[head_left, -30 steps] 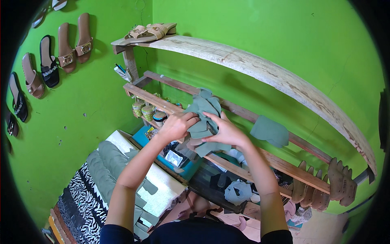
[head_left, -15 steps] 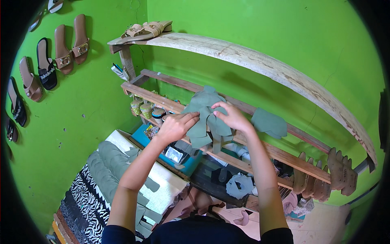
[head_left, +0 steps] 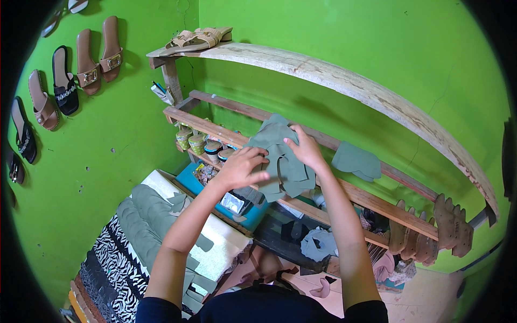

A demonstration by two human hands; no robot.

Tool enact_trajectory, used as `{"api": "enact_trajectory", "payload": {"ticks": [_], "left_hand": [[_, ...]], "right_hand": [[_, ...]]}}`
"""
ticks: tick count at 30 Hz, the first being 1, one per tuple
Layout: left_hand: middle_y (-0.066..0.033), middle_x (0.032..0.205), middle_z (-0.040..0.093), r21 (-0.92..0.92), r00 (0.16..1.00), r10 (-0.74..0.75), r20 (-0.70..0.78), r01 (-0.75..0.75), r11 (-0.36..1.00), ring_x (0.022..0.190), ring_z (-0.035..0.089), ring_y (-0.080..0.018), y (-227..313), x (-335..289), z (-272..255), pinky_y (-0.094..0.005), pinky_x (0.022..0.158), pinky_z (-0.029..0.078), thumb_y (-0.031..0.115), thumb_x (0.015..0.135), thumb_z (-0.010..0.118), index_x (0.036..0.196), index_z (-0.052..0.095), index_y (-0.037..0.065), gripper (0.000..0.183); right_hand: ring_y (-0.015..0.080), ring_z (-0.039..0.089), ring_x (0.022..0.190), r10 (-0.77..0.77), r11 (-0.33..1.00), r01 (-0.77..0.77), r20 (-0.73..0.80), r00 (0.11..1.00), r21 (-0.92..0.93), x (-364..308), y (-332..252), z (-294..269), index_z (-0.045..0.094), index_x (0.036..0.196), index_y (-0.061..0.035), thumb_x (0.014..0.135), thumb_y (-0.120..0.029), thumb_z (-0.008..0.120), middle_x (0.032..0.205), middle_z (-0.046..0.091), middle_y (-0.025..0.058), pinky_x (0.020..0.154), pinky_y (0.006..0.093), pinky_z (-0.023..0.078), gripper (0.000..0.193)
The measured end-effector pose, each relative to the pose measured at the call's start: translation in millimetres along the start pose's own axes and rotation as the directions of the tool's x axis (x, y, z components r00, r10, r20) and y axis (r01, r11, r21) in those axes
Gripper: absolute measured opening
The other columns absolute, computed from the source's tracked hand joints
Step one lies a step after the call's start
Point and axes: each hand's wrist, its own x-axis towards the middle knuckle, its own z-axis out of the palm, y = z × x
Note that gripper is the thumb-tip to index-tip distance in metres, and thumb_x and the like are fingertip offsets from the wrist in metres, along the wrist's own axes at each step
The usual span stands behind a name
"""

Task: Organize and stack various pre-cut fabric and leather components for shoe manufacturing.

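Note:
A loose pile of sage-green cut material pieces (head_left: 280, 151) lies across the wooden slats of the rack in front of me, curved pieces overlapping. My right hand (head_left: 307, 149) holds the upper right part of the pile, thumb on top and fingers over its edge. My left hand (head_left: 242, 169) is at the left edge of the pile, fingertips on the material and thumb spread apart. A smaller bundle of the same green pieces (head_left: 356, 160) rests farther right on the rack.
A whitish plank shelf (head_left: 323, 72) with beige sandals (head_left: 200, 39) runs above. Brown shoe-shaped forms (head_left: 451, 226) hang on the rack's right end. At lower left, more green pieces (head_left: 151, 212) lie beside zebra-patterned material (head_left: 116, 253). Sandals (head_left: 65, 81) line the left wall.
The green pieces have shifted and lie more gathered together, with a slit-like gap between them. My left thumb has spread away from its fingers. My right hand has moved slightly up along the edge.

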Motion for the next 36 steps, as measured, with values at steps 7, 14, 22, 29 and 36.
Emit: {"api": "enact_trajectory", "payload": {"ticks": [7,14,22,29,36], "left_hand": [[-0.0105,0.106,0.053,-0.007,0.964,-0.233,-0.128,0.234,0.972,0.099,0.053,-0.0302,7,29,18,-0.0395,0.082,0.042,0.024,0.081,0.06,0.105,0.055,0.008,0.029],[-0.0133,0.11,0.052,0.027,0.909,-0.278,-0.309,0.3,0.953,0.102,0.049,-0.0313,-8,41,35,-0.0411,0.086,0.041,0.03,0.079,0.061,0.113,0.053,0.005,0.043],[-0.0101,0.107,0.056,0.104,0.94,-0.331,-0.078,0.338,0.935,0.1,0.051,-0.0305,-12,49,37,-0.0435,0.088,0.039,0.038,0.082,0.054,0.11,0.059,0.009,0.04],[-0.0174,0.11,0.054,-0.061,0.887,-0.375,-0.27,0.373,0.926,0.103,0.051,-0.0349,-14,46,25,-0.0429,0.088,0.04,0.034,0.084,0.054,0.118,0.05,0.006,0.044],[-0.0224,0.115,0.052,-0.276,0.845,-0.482,-0.233,0.417,0.866,0.105,0.053,-0.034,-30,34,35,-0.0401,0.087,0.043,0.03,0.086,0.055,0.12,0.045,0.001,0.046]], "right_hand": [[0.0376,0.057,0.095,0.07,0.995,-0.074,0.069,0.995,0.065,5,16,1,0.048,0.113,-0.0083,0.08,-0.035,0.062,0.101,0.059,0.0221,0.081,0.0417,0.044,0.045],[0.0311,0.054,0.099,-0.129,0.991,0.126,-0.113,0.985,-0.034,5,1,-8,0.054,0.109,-0.0086,0.075,-0.029,0.066,0.109,0.055,0.0166,0.086,0.0392,0.043,0.041],[0.0342,0.054,0.101,0.004,0.998,-0.001,0.053,0.999,-0.062,18,32,6,0.054,0.107,-0.0038,0.077,-0.022,0.065,0.102,0.058,0.0167,0.086,0.0398,0.043,0.037],[0.03,0.057,0.087,-0.102,0.986,0.115,-0.113,0.988,0.118,22,11,-14,0.062,0.089,-0.0019,0.078,-0.017,0.064,0.097,0.06,0.0151,0.078,0.0372,0.044,0.019],[0.0161,0.054,0.066,-0.141,0.901,0.149,-0.05,0.989,0.408,26,11,-11,0.055,0.095,-0.0018,0.087,-0.015,0.055,0.071,0.055,0.0072,0.067,0.0288,0.045,0.016]]}}
